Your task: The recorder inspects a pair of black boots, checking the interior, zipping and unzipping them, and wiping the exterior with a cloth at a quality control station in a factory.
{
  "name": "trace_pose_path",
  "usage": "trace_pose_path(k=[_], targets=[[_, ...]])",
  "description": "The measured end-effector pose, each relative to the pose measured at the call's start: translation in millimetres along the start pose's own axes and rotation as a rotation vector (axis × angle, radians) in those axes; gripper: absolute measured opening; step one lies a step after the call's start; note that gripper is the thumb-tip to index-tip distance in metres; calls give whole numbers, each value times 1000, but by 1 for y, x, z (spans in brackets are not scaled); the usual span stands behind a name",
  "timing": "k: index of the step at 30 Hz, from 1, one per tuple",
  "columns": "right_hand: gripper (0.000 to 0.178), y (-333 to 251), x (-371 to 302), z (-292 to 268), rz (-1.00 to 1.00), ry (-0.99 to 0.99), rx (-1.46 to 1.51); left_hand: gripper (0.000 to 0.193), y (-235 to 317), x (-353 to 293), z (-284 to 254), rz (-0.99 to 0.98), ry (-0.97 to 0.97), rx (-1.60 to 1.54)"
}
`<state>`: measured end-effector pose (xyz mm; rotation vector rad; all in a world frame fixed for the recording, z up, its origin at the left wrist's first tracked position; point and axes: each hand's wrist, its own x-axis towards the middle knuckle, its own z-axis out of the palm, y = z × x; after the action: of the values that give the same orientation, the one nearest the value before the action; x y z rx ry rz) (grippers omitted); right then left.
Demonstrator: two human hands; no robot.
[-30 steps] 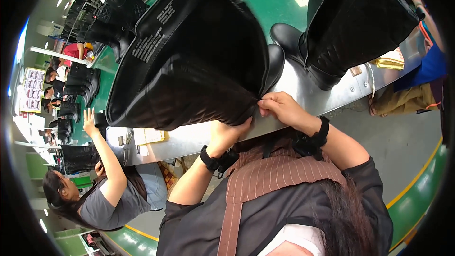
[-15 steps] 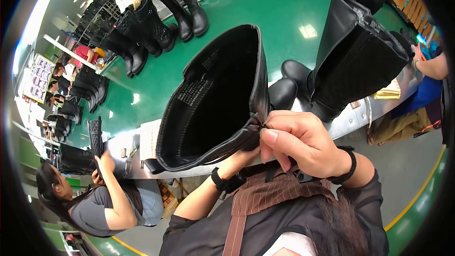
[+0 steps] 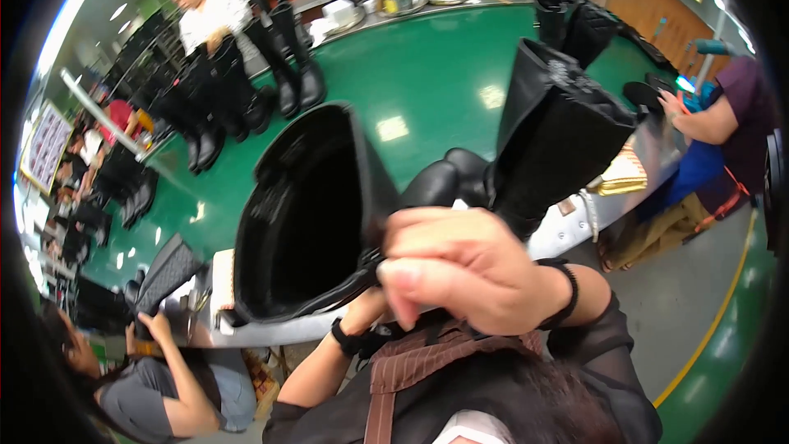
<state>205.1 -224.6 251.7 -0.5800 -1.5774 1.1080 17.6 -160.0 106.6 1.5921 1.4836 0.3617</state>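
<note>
One boot [image 3: 316, 205] tilts, likely braced by our half-hidden left grip [image 3: 366, 311]; our right grip [image 3: 468, 270] curls, blurred; both holds unclear.

Right hand [image 3: 460, 267] raised mid-scene, blurred; fingers [image 3: 429, 222] curled, thumb [image 3: 415, 281] pointing left. Can't tell if the tips meet. Right wrist [image 3: 542, 292] roughly straight, right forearm [image 3: 593, 289] in from near right. Left hand [image 3: 366, 310] left of it, partly hidden, fingertips out of sight, grip unclear. Left forearm [image 3: 312, 374] slants in from near left.
</note>
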Motion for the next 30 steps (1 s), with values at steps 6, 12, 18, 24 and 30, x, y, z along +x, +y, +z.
trace_pose_path(k=[6,12,18,24,30], targets=[[21,-5,-24,-24,-334,96,-791,35,-1,1,-8,-154,3,66],[60,-59,-72,-87,-132,793,-1590,47,-85,59,-16,423,281,-390],[26,-49,-79,-97,34,650,-1444,47,-64,11,-40,216,315,757],[31,-24,-92,-78,-122,742,-1511,46,53,-18,4,687,-5,70],[12,-23,-115,-60,-223,744,-1547,53,128,57,82,863,80,-57]])
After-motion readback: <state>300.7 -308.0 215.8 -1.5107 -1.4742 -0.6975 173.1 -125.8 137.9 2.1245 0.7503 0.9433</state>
